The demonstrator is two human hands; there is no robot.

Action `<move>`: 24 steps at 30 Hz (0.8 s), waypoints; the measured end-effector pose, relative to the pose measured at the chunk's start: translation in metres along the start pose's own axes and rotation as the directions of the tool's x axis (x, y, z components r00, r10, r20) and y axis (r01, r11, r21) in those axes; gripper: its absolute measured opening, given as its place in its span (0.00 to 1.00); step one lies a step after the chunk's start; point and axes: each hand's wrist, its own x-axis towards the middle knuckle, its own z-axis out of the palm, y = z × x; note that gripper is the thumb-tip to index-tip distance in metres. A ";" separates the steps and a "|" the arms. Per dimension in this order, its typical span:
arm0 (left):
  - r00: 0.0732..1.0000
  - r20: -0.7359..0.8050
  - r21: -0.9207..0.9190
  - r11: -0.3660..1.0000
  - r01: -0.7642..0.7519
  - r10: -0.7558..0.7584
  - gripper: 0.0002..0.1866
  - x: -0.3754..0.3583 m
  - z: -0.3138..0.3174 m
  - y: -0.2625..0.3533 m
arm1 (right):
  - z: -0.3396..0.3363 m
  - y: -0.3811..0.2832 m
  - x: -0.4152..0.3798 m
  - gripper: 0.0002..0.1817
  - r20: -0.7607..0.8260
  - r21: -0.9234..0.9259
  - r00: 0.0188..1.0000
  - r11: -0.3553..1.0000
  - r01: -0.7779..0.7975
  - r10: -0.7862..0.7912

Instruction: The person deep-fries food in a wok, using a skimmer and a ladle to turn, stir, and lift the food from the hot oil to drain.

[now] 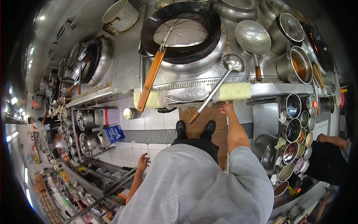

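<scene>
My right hand (227, 108) is at the front edge of the steel stove, just under a folded pale-yellow cloth (233, 92). Its fingers look loosely stretched, with nothing visible in them. Left of it a ladle (216, 90) rests across the edge, wooden handle end towards me. My left hand (143, 162) hangs low at my side, fingers apart and holding nothing. Ahead, a black wok (179, 56) sits on the burner ring. Over the wok lies a round mesh strainer (181, 33), its long wooden handle reaching past the edge. A perforated skimmer (253, 37) lies to the right.
On the right are a pot of orange-brown liquid (298, 67) and several sauce bowls (293, 130); a co-worker's arm (333, 141) is beyond. Steel shelves with pots (85, 120) stand left. A dented pot (120, 16) sits at the back left. A brown board (197, 115) lies underfoot.
</scene>
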 end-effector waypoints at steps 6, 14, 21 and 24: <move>1.000 0.008 -0.034 0.999 -0.016 0.016 0.24 0.001 -0.001 -0.002 | 0.001 -0.006 -0.009 0.28 -0.051 -0.065 0.996 0.995 0.071 -0.074; 0.999 0.036 -0.047 0.998 0.039 -0.037 0.24 0.000 0.000 -0.016 | 0.004 -0.003 -0.001 0.29 -0.080 -0.065 0.994 0.996 0.065 -0.070; 0.999 0.031 -0.022 0.999 0.043 -0.042 0.24 -0.002 0.000 -0.013 | -0.004 0.010 0.023 0.29 -0.006 0.018 1.000 1.000 -0.021 0.021; 0.999 0.029 -0.071 0.996 0.045 -0.043 0.24 0.001 0.001 -0.017 | -0.004 0.004 0.011 0.28 -0.057 -0.017 0.998 1.000 0.022 -0.023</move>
